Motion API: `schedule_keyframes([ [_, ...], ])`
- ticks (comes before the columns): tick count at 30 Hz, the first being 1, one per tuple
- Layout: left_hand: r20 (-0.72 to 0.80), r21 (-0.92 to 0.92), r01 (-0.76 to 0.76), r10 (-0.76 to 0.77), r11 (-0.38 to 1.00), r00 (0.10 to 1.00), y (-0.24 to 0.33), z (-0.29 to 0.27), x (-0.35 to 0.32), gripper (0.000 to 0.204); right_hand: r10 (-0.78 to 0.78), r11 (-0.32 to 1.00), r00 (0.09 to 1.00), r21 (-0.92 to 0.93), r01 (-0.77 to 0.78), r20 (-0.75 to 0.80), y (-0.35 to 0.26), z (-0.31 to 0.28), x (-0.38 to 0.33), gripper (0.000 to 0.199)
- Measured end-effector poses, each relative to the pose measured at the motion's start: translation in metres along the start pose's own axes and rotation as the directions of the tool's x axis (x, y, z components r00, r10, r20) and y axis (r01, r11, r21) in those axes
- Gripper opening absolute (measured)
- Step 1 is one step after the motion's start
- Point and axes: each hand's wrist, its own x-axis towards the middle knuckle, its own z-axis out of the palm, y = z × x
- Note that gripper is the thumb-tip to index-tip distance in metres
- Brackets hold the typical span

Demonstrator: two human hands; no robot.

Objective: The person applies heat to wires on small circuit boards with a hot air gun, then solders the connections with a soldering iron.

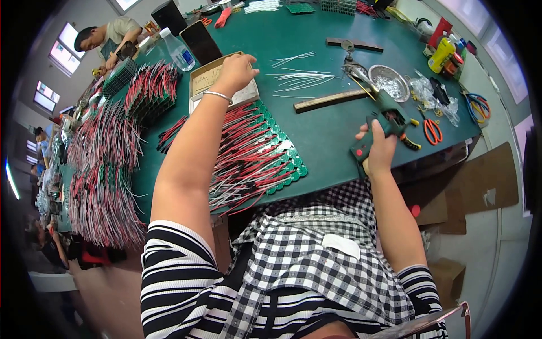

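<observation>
My left hand [238, 74] reaches over a shallow cardboard box [204, 82] with handwriting on it. Its fingers are curled together, and whatever they may hold is hidden. In my right hand [379, 148] is a green pistol-grip power tool [389, 108], gripped by its handle above the table's front edge. The tool's front end points away toward a round metal dish [402, 90] of small silvery bits. Between my arms lie rows of round green circuit boards [289, 155] with red, black and white wires [245, 151] attached. Loose white wires [305, 80] are spread beyond them.
Big bundles of wired boards [107, 198] crowd the left side. A water bottle [177, 51] and a dark phone-like slab [201, 43] stand behind the box. Metal bars [327, 101], orange-handled scissors [432, 131], pliers [477, 106] and a yellow bottle [441, 55] lie right. Another person [113, 37] works far left.
</observation>
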Motion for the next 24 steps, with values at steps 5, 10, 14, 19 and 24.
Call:
schedule_keyframes([
  [5,-0.146,0.061,-0.001,0.010,0.998,0.989,-0.020,0.020,0.049,0.047,0.055,0.998,0.996,-0.002,-0.056,-0.077,-0.004,-0.002,-0.014,0.018],
  [10,-0.157,0.146,0.123,-0.099,0.982,0.983,-0.077,0.033,0.135,0.047,0.126,0.989,0.992,-0.074,-0.125,0.007,0.000,-0.012,-0.029,0.020],
  [14,0.067,0.160,0.362,-0.376,0.918,0.924,-0.082,0.026,0.207,0.048,0.213,0.926,0.973,-0.338,-0.170,0.094,-0.007,-0.037,-0.029,0.022],
  [19,-0.085,0.066,0.616,-0.611,0.785,0.787,-0.130,0.064,0.222,0.040,0.227,0.927,0.970,-0.286,-0.244,-0.092,-0.007,-0.034,-0.041,0.029],
  [24,-0.349,0.093,0.693,-0.628,0.715,0.695,-0.171,0.087,0.244,0.051,0.477,0.820,0.876,-0.390,-0.418,0.065,-0.060,-0.016,-0.010,0.056],
])
